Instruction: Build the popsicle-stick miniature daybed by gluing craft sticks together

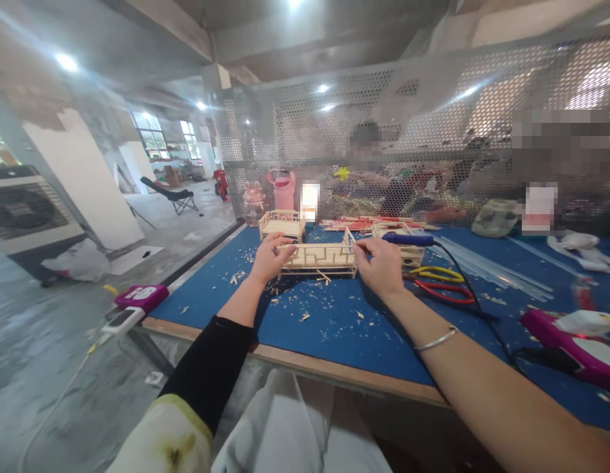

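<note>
Work in hand: a small wooden frame (318,256) built of pale sticks stood towards the far edge of the blue table (334,341), about midway along it.
Left hand: the left hand (271,257) was curled round the frame's left end, fingers closed over the top rail.
Right hand: the right hand (382,266) was pinched narrow on the frame's right end, at the upper corner.
Done so far: the frame already had long rails, end posts and a lattice front, so by my judgement it was well advanced. Wood chips (305,316) lay scattered on the table before it.
Left to do: I could not tell which sticks were still missing.
Other models: a second frame (282,224) stood nearer the far left corner, looking complete.
Tools: a blue-handled tool (408,239) lay just behind the right hand. Yellow-handled pliers (435,270) and red-handled pliers (445,292) lay beside that hand, and a pink glue gun (570,341) rested near the right edge.
Writing: a magenta tag (141,295) at the near left corner bore white figures, seemingly "19". Nothing else was legible.
</note>
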{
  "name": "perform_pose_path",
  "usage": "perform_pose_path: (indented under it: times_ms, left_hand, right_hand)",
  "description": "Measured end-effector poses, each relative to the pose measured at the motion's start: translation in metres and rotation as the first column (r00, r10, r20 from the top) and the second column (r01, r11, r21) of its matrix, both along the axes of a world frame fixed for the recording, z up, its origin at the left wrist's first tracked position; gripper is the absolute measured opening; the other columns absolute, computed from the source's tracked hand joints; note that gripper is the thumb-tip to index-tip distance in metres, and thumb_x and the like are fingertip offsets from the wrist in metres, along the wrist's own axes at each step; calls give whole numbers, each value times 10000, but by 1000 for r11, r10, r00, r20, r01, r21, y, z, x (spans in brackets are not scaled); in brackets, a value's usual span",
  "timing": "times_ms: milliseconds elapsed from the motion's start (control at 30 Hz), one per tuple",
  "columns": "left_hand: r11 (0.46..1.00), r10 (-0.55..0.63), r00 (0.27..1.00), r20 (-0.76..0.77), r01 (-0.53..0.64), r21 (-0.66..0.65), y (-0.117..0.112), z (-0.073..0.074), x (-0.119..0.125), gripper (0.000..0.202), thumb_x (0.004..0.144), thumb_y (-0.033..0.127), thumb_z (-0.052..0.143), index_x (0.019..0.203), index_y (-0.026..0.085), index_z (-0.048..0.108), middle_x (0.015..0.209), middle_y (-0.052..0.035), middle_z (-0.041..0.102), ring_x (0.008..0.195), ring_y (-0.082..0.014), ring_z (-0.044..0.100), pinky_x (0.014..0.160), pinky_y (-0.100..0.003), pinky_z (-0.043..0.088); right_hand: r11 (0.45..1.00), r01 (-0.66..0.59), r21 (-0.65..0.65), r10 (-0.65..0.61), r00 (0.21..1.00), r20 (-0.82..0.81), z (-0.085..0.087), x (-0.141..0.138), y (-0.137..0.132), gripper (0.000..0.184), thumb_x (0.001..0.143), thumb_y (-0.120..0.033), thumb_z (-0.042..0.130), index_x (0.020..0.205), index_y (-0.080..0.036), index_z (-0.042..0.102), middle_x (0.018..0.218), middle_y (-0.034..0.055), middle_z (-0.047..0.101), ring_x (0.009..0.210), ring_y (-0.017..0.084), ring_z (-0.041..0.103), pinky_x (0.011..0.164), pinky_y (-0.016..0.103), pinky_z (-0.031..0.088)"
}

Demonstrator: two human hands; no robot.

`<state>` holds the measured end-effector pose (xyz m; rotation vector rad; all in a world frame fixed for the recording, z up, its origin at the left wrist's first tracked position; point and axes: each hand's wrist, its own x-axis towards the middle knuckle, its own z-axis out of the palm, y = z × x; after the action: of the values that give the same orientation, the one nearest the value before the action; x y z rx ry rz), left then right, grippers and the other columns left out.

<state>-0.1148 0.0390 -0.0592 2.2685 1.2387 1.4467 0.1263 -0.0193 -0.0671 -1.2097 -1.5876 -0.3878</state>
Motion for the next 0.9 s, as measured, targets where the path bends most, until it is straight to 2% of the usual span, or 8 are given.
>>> perform_pose_path:
  times_ms: [100, 233, 367, 467, 567, 667, 767, 900]
  left_hand:
    - [998, 13, 1000, -6, -12, 62, 2, -2, 0, 309, 786, 389, 575, 963, 150, 659, 1142, -130, 575, 1054, -214, 564, 772, -305, 523]
    - [984, 58, 998, -17, -54, 167, 8, -7, 0, 283, 851, 374, 489, 939, 158, 649, 1102, -110, 609, 1089, -206, 549, 981, -377, 423]
    - [972, 111, 993, -31, -102, 212, 7, -5, 2, 351, 908, 362, 362, 938, 157, 646, 1074, -105, 628, 1060, -190, 560, 971, -369, 420]
    - [934, 201, 974, -103, -158, 321, -4, 3, 8, 320, 889, 356, 407, 971, 156, 643, 1075, -106, 638, 1058, -209, 547, 972, -383, 399]
    - [909, 224, 943, -247, -111, 402, -21, 9, 19, 297, 863, 381, 467, 992, 178, 642, 1078, -92, 649, 1050, -220, 544, 970, -393, 372]
    - [921, 252, 895, -368, -105, 375, -35, 11, 34, 282, 817, 417, 550, 992, 218, 646, 1029, -70, 678, 1029, -241, 557, 1008, -462, 291]
    - [926, 318, 854, -412, -186, 329, -38, 13, 46, 245, 784, 398, 605, 962, 236, 657, 977, -68, 699, 1007, -256, 572, 1047, -526, 174]
    - [955, 290, 821, -493, -210, 212, -34, 24, 54, 166, 843, 326, 539, 890, 248, 677, 941, -53, 716, 954, -231, 608, 1015, -504, 218]
  right_hand:
    - [1000, -18, -10, 18, 1000, 16, 0, -4, 0, 191, 817, -260, 473, 751, -189, 638, 775, 59, 683, 783, 201, 597, 752, 338, 363]
    - [1000, -15, -10, 15, 1000, -15, 0, -2, 0, 182, 805, -260, 480, 752, -188, 639, 770, 56, 685, 753, 194, 595, 745, 336, 360]
    - [1000, 12, -12, -13, 999, -32, 1, 2, 0, 182, 790, -250, 477, 720, -186, 632, 745, 56, 678, 722, 190, 585, 717, 328, 359]
    - [1000, 5, 0, -5, 1000, -24, 3, 4, 0, 193, 793, -251, 466, 717, -186, 631, 737, 57, 674, 717, 191, 582, 716, 328, 361]
    - [1000, -14, 13, 15, 1000, -8, 4, 5, -1, 218, 813, -268, 456, 734, -185, 641, 744, 64, 678, 730, 197, 587, 728, 333, 370]
    - [999, -32, 18, 32, 999, 3, 5, 4, 0, 219, 815, -272, 463, 744, -185, 651, 748, 70, 683, 732, 203, 592, 719, 336, 378]
    - [998, -50, 29, 50, 999, 10, 5, 3, 0, 203, 806, -264, 475, 742, -188, 653, 740, 64, 681, 733, 204, 595, 713, 336, 381]
    - [997, -79, 16, 78, 996, 32, 6, 4, -1, 194, 800, -262, 486, 738, -186, 653, 719, 56, 675, 708, 192, 593, 692, 323, 386]
